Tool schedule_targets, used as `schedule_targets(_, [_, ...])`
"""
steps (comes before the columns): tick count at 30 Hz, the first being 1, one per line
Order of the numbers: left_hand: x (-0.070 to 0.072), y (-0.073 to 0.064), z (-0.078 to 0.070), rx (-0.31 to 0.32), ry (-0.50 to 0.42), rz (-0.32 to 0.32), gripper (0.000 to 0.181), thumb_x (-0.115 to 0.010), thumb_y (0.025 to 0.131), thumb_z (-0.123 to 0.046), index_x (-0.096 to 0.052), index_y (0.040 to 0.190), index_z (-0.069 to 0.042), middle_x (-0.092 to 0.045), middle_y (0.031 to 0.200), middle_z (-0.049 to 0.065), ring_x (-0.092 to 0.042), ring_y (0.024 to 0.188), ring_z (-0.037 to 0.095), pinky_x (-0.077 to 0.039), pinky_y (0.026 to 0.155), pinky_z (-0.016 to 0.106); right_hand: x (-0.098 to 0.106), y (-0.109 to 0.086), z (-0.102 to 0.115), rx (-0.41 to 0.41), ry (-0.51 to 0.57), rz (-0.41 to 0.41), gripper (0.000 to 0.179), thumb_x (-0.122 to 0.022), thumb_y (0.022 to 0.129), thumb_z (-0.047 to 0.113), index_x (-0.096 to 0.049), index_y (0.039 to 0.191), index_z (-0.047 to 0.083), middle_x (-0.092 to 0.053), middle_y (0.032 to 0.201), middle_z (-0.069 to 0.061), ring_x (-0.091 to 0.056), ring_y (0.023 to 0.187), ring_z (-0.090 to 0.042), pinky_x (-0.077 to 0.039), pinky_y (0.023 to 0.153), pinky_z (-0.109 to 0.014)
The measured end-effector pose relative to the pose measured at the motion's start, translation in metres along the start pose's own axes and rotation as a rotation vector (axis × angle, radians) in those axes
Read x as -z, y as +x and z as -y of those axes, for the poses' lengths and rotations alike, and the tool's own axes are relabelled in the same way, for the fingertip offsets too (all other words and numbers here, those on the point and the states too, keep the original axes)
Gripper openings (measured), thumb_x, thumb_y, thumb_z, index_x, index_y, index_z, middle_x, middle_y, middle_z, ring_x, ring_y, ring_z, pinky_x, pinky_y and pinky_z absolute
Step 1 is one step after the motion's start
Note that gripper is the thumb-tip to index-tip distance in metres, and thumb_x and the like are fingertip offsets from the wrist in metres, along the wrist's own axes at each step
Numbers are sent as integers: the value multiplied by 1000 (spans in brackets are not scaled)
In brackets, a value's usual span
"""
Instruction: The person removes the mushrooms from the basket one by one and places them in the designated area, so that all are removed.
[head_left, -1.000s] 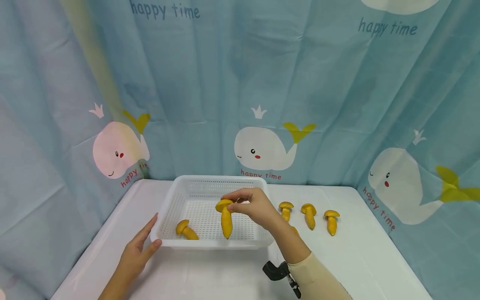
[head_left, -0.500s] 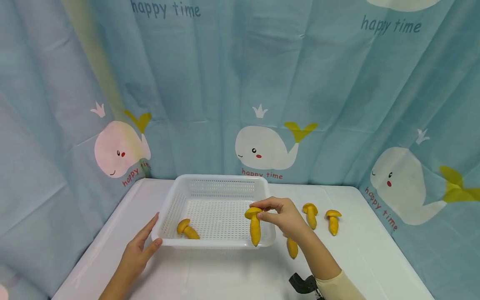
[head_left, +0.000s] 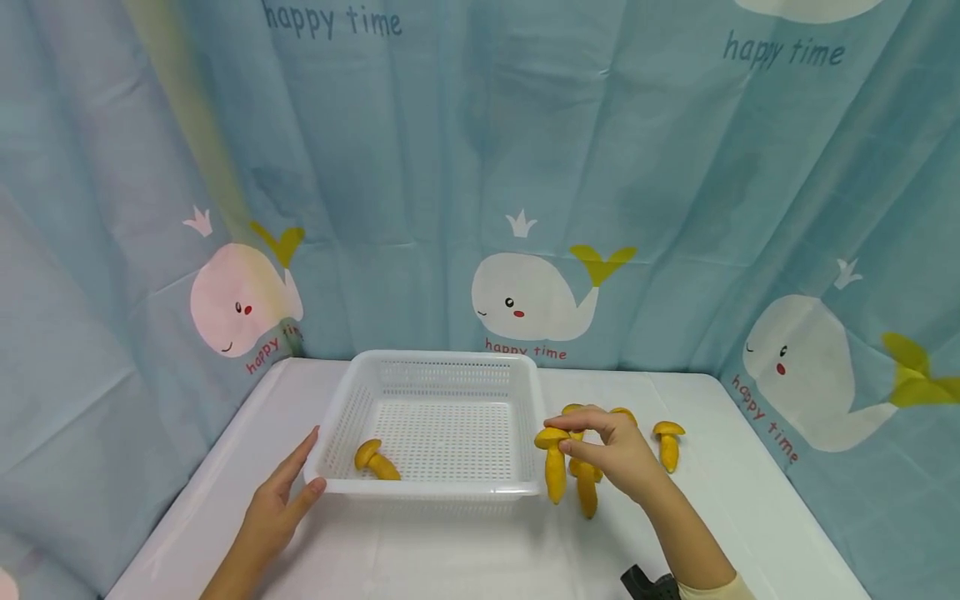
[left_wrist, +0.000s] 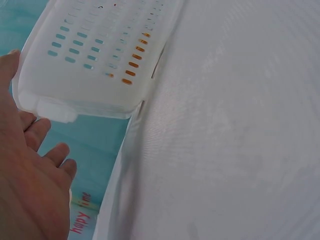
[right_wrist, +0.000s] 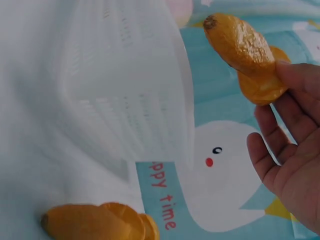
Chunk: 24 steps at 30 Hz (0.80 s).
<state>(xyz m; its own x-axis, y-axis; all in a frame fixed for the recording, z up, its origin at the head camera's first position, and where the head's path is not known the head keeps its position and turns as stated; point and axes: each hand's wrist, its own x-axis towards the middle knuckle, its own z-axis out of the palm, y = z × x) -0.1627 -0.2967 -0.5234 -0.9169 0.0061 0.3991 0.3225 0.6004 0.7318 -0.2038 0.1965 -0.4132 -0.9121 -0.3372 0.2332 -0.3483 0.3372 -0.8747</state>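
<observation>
A yellow mushroom (head_left: 555, 468) hangs cap up in my right hand (head_left: 618, 454), just outside the right side of the white perforated basket (head_left: 420, 487). Thumb and fingers pinch it by the cap, which the right wrist view shows closely. My left hand (head_left: 273, 504) rests at the basket's front left corner, fingers extended along its side and thumb at the front rim. In the left wrist view, the fingers are beside the basket wall. Inside the basket, another mushroom (head_left: 377, 461) lies at the front left.
Several more mushrooms are on the white table to the right: one stem (head_left: 588, 497) shows below my right hand, others are partly hidden behind it, and one mushroom (head_left: 668, 446) lies farther right. A blue whale-print curtain (head_left: 390, 208) surrounds the table's back and sides.
My right hand has carried the mushroom rightward, from over the basket to beyond its right rim. My left hand and the basket have stayed in place.
</observation>
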Motion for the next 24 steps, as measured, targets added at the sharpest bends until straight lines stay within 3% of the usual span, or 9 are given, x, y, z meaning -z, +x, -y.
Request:
schedule_targets(5, [0,1,-1,-37,24,-19,74,-71,95,-10,-38,160,-22,-39,164,8,-24,145,-15,-23,105,-2,10,-8,-13,47,-6,-29,28,-80,90,21,-78,118,23,-75,118,5,-62,118,-14,-45,105,-22])
schedule_targets(10, [1,0,-3,-62,16,-26,75,-72,94,-8,-38,160,-20,-40,162,14,-27,147,-10,-24,105,-2,22,-17,-20,14,29,-28,31,-79,90,18,-77,121,17,-74,122,-1,-59,123,-12,-36,108,-11])
schedule_targets(16, [0,0,-7,-70,-4,-23,74,-71,94,-7,-38,160,-19,-39,163,13,-26,146,-13,-25,105,-1,36,-30,-26,-2,-66,-53,28,-78,92,20,-76,120,23,-74,121,4,-58,124,-7,-37,104,-13])
schedule_targets(24, [0,1,-1,-96,-18,-33,75,-70,94,-3,-38,160,-17,-39,163,13,-28,148,-9,-26,107,0,50,-40,-37,12,-137,-78,27,-76,93,20,-76,120,23,-74,117,4,-55,120,-7,-41,101,-18])
